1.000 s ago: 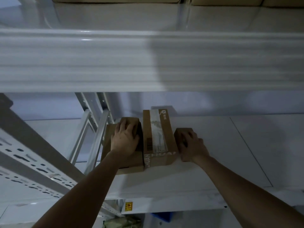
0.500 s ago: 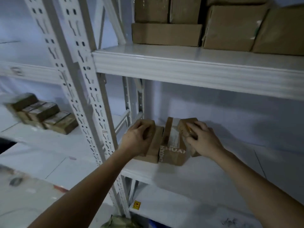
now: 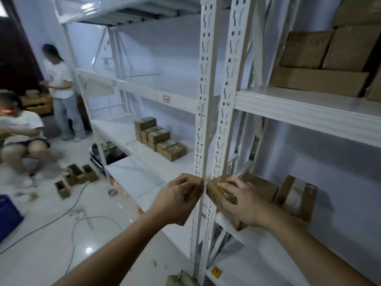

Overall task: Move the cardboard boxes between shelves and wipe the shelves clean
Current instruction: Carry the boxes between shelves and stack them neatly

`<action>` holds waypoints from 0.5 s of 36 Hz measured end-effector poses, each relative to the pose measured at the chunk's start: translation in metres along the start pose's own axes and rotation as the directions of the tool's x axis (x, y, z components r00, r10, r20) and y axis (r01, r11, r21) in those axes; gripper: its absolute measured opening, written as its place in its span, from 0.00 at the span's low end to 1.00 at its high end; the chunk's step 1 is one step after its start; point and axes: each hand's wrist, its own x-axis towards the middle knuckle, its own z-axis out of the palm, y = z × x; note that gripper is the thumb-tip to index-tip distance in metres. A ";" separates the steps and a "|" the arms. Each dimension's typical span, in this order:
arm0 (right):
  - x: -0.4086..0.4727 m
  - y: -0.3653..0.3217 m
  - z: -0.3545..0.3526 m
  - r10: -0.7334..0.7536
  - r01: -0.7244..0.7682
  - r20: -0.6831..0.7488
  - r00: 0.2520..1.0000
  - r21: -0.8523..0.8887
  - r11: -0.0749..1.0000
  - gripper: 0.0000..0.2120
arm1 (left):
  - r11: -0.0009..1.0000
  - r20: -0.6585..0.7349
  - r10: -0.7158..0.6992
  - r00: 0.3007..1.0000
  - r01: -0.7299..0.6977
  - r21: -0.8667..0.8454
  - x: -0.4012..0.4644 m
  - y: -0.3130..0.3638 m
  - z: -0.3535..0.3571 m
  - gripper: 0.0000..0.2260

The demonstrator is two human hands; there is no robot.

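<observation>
Twin perforated white uprights (image 3: 214, 129) standing squarely between the two bays, small cardboard boxes (image 3: 159, 139) sitting stacked left of the uprights with open shelf lying in front of them, taped box (image 3: 294, 196) resting right of the uprights beneath the loaded upper shelf (image 3: 305, 109).

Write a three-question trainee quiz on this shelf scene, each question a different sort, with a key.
1. True or false: the left hand grips a small cardboard box.
2. Multiple choice: the stack of small boxes in the bay to the left sits on
A. the floor
B. a white shelf
C. a chair
3. Fill in: the right hand grips a box at the front edge of the ____, beside the white perforated uprights.

Key: 1 true; 2 B; 3 shelf.
</observation>
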 end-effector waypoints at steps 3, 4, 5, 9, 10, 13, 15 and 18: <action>0.028 -0.033 0.013 -0.050 0.050 0.026 0.998 -0.015 0.999 0.29 | 0.994 -0.050 -0.088 0.995 0.091 0.065 -0.008 -0.041 -0.019 0.19; 0.037 -0.045 0.016 -0.064 0.065 0.032 0.997 -0.026 0.998 0.29 | 0.990 -0.063 -0.119 0.991 0.123 0.070 -0.011 -0.055 -0.026 0.19; 0.047 -0.057 0.020 -0.078 0.079 0.038 0.996 -0.039 0.996 0.29 | 0.986 -0.076 -0.146 0.986 0.151 0.072 -0.013 -0.068 -0.032 0.20; 0.089 -0.108 0.040 -0.119 0.121 0.049 0.992 -0.047 0.992 0.28 | 0.974 -0.091 -0.197 0.976 0.205 0.097 -0.018 -0.122 -0.057 0.19; 0.101 -0.120 0.046 -0.127 0.130 0.049 0.991 -0.047 0.990 0.28 | 0.971 -0.083 -0.204 0.975 0.213 0.109 -0.018 -0.137 -0.063 0.19; 0.138 -0.152 0.062 -0.131 0.133 0.049 0.990 -0.038 0.990 0.28 | 0.962 -0.054 -0.230 0.972 0.235 0.136 -0.013 -0.180 -0.081 0.21; 0.163 -0.171 0.072 -0.128 0.129 0.037 0.991 -0.033 0.991 0.28 | 0.963 -0.042 -0.233 0.972 0.236 0.133 -0.006 -0.209 -0.091 0.21; 0.195 -0.197 0.084 -0.103 0.104 0.013 0.995 -0.038 0.994 0.27 | 0.962 -0.024 -0.232 0.972 0.233 0.142 0.010 -0.249 -0.105 0.21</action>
